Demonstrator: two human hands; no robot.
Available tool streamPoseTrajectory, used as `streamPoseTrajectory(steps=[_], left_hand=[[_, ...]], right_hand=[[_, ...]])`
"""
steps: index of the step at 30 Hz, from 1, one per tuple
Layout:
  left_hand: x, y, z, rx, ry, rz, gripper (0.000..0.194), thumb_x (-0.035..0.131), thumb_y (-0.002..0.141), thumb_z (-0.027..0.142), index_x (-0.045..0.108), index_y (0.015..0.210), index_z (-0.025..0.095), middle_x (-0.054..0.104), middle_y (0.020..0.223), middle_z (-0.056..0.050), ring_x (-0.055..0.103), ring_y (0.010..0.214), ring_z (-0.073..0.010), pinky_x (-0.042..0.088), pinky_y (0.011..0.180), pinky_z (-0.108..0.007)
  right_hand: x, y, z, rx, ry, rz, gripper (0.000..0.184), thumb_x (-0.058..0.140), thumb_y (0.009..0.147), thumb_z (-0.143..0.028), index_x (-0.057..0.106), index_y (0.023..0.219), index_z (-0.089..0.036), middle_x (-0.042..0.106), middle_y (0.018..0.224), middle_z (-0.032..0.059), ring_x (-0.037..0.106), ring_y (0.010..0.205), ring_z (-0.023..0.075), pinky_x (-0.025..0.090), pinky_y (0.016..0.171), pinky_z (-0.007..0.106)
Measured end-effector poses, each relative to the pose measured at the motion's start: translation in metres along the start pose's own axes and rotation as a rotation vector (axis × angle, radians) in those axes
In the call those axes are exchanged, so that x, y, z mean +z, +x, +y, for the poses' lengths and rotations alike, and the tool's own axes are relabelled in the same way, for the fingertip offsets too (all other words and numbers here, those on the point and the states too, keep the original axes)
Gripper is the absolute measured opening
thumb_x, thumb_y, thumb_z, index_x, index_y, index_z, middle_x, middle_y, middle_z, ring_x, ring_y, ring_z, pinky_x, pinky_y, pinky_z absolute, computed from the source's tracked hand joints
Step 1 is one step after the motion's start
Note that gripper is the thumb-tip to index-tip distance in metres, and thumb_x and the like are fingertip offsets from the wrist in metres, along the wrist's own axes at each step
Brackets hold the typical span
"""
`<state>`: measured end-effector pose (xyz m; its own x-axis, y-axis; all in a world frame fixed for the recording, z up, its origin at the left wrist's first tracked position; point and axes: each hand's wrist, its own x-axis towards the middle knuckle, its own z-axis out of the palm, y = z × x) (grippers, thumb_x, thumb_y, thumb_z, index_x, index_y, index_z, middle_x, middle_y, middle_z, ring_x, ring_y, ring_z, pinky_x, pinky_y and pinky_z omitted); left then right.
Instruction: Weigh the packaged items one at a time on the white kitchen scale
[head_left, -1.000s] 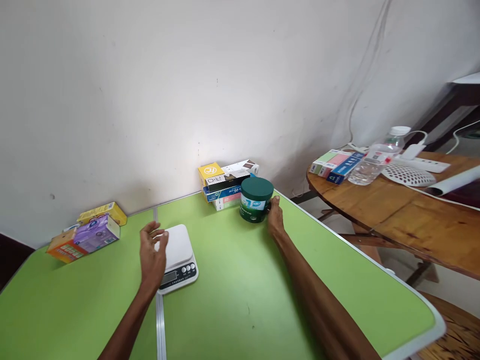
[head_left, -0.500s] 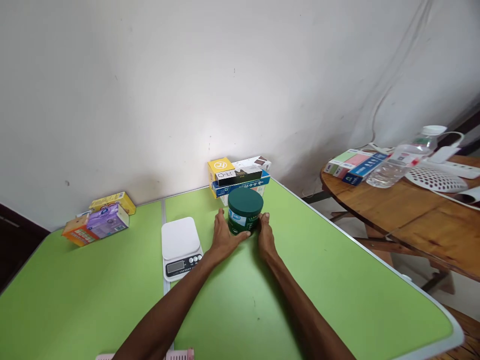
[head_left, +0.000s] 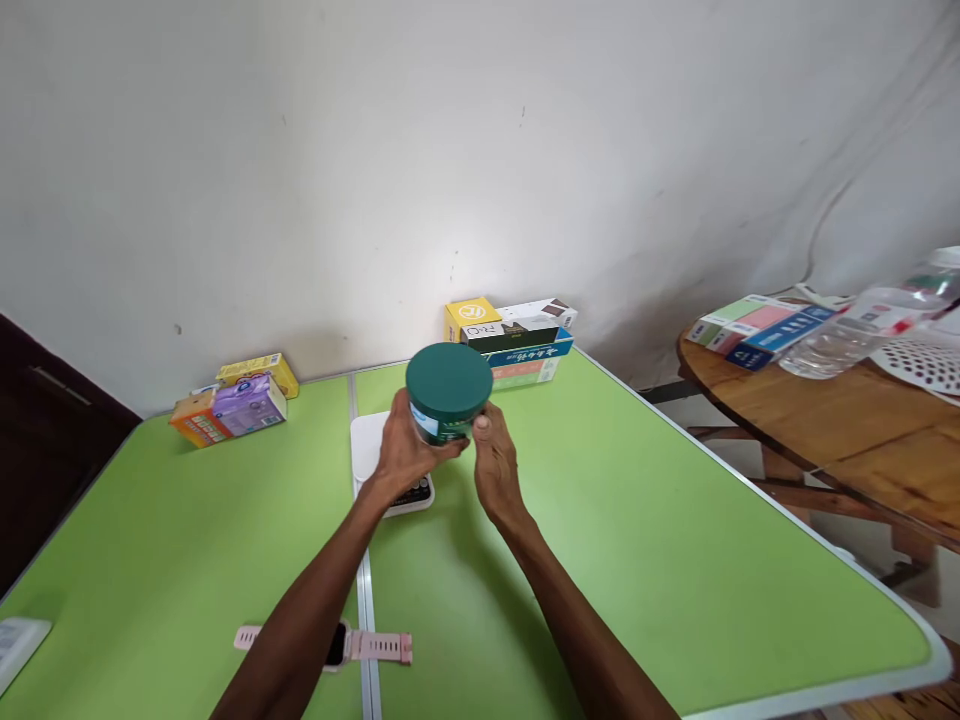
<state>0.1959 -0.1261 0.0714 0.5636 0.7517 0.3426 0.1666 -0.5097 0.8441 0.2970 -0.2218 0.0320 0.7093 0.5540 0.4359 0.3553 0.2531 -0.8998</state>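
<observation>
A round dark green tub [head_left: 450, 382] with a flat lid is held up off the table between both my hands. My left hand [head_left: 409, 445] wraps its left side, thumb stretched across the front below the label. On the right side, my right hand [head_left: 495, 460] presses against the tub with its fingers closed behind it. Partly hidden under the tub and my left hand is a white kitchen scale [head_left: 367, 440], its buttons and display edge just showing. A pink-strapped smartwatch [head_left: 379, 646] lies under my left forearm.
Stacked boxes [head_left: 517, 350] stand by the wall behind the tub. Snack boxes [head_left: 232, 410] lie at the back left of the green table [head_left: 675, 560]. On the right, a wooden table [head_left: 795, 430] bears boxes and a plastic bottle [head_left: 862, 325]. A white object [head_left: 22, 645] sits far left.
Both hands have lifted the tub off the table and brought it left, partly over the scale. The view has shifted, and more of the smartwatch shows.
</observation>
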Motion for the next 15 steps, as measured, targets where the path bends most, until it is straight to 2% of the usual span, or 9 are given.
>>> streamPoseTrajectory(steps=[3,6,10,15], left_hand=[[-0.04,-0.004,-0.011,-0.033,0.107,0.059,0.082,0.094,0.057,0.036,0.054,0.127,0.021,0.069,0.124,-0.011,0.068,0.11,-0.0299,0.056,0.091,-0.044],[-0.066,-0.012,-0.028,-0.087,0.15,0.086,0.08,0.094,0.058,0.037,0.055,0.126,0.021,0.071,0.12,-0.01,0.069,0.108,-0.0296,0.056,0.09,-0.044],[-0.079,-0.019,-0.046,-0.124,0.12,0.091,0.078,0.095,0.058,0.038,0.057,0.124,0.021,0.071,0.12,-0.009,0.068,0.108,-0.029,0.055,0.093,-0.044],[-0.08,-0.02,-0.058,-0.162,0.096,0.056,0.079,0.095,0.059,0.039,0.057,0.125,0.02,0.071,0.123,-0.012,0.069,0.11,-0.0301,0.055,0.094,-0.045]], right_hand=[[0.034,-0.002,-0.005,0.0,0.049,-0.113,0.058,0.035,0.108,-0.064,0.063,0.136,-0.022,0.065,0.139,0.0133,0.06,0.128,0.0282,0.046,0.113,0.046],[0.061,-0.009,-0.001,0.016,0.077,-0.194,0.059,0.035,0.107,-0.065,0.064,0.138,-0.024,0.066,0.139,0.012,0.06,0.129,0.0286,0.046,0.113,0.045],[0.078,-0.017,0.007,0.047,0.067,-0.244,0.061,0.036,0.106,-0.067,0.065,0.139,-0.025,0.068,0.138,0.0115,0.062,0.127,0.0295,0.048,0.111,0.045],[0.079,-0.018,0.012,0.065,0.038,-0.267,0.061,0.037,0.107,-0.066,0.066,0.139,-0.024,0.069,0.135,0.0117,0.063,0.123,0.0299,0.048,0.11,0.046]])
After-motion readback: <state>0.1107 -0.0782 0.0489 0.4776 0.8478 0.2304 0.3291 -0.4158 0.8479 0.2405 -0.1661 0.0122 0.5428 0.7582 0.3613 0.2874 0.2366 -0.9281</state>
